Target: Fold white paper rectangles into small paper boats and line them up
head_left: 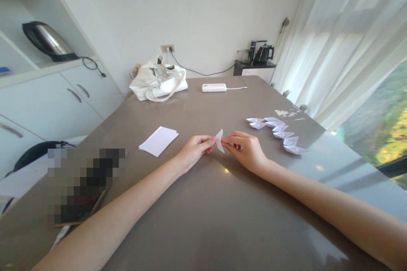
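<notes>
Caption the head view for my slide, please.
Left hand and right hand hold folded paper; paper boats lie nearby.

The folded paper (pixel 219 141) and paper boats (pixel 282 135) are white, the table (pixel 190 216) plain grey-brown.

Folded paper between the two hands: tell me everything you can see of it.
The folded paper is small, white, thin-looking and angular, with a pointed end above and another below. It is held roughly upright, seemingly off the table, pinched at its left side by the left grip and at its right side by the right grip. Its finer creases are too small to make out.
</notes>
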A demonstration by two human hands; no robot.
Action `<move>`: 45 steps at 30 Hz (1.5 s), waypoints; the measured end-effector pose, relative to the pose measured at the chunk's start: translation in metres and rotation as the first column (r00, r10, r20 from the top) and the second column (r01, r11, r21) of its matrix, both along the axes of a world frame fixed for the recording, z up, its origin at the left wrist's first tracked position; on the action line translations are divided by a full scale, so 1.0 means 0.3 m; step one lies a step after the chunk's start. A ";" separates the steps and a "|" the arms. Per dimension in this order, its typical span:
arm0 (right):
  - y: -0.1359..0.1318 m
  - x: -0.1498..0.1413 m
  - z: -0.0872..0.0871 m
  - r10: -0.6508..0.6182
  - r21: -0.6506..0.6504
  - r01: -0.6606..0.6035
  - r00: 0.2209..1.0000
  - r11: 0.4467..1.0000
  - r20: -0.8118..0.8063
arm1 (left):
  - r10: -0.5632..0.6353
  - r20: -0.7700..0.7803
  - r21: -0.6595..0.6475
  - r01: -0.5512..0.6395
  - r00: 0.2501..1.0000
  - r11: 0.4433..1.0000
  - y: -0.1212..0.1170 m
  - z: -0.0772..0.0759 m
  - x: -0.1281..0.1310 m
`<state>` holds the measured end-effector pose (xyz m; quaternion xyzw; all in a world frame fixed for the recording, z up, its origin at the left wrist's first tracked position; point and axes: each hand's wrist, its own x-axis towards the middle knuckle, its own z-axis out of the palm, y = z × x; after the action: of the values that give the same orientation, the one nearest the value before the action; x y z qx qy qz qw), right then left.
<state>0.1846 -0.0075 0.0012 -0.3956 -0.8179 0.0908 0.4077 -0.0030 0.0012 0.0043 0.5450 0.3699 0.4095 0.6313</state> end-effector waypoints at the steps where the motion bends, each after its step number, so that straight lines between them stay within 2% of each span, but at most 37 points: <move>1: 0.000 -0.001 0.000 0.002 0.017 -0.002 1.000 1.000 0.012 | 0.000 0.017 -0.022 0.001 1.000 1.000 0.002 0.001 0.000; 9: 0.000 0.008 0.003 -0.029 0.158 0.009 0.991 0.987 0.129 | -0.003 0.031 -0.066 0.005 1.000 0.998 -0.004 0.016 -0.002; 13: 0.009 0.011 0.001 -0.028 0.153 0.011 0.993 0.988 0.113 | 0.013 0.018 -0.056 -0.012 1.000 0.998 -0.008 0.019 0.001; 23: 0.009 0.013 0.002 -0.033 0.107 0.025 0.997 0.994 0.065 | -0.053 0.041 -0.057 0.055 0.998 0.997 -0.012 0.034 -0.002; 27: -0.003 0.002 0.002 -0.027 0.122 0.021 0.999 0.992 0.047 | -0.084 -0.011 -0.035 0.084 0.996 0.996 -0.012 0.038 -0.005; 32: -0.013 -0.007 0.003 -0.031 0.178 0.011 0.994 0.984 0.106 | -0.125 -0.119 0.027 0.129 0.985 0.991 -0.013 0.034 -0.003; 38: -0.008 0.000 0.010 -0.080 0.235 0.030 0.975 0.971 0.207 | -0.045 -0.149 0.095 0.060 0.988 0.994 -0.008 0.015 0.001; 41: -0.010 0.004 0.012 -0.081 0.253 0.018 0.967 0.967 0.240 | -0.046 -0.194 0.118 0.070 0.980 0.991 -0.010 0.012 0.010; 45: -0.013 0.005 0.021 -0.025 0.210 -0.013 0.984 0.978 0.174 | -0.050 -0.212 0.195 0.092 0.976 0.977 -0.013 0.016 0.015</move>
<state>0.1861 -0.0114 0.0075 -0.3593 -0.8545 -0.0325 0.3737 0.0015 -0.0028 0.0091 0.6590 0.3696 0.3636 0.5449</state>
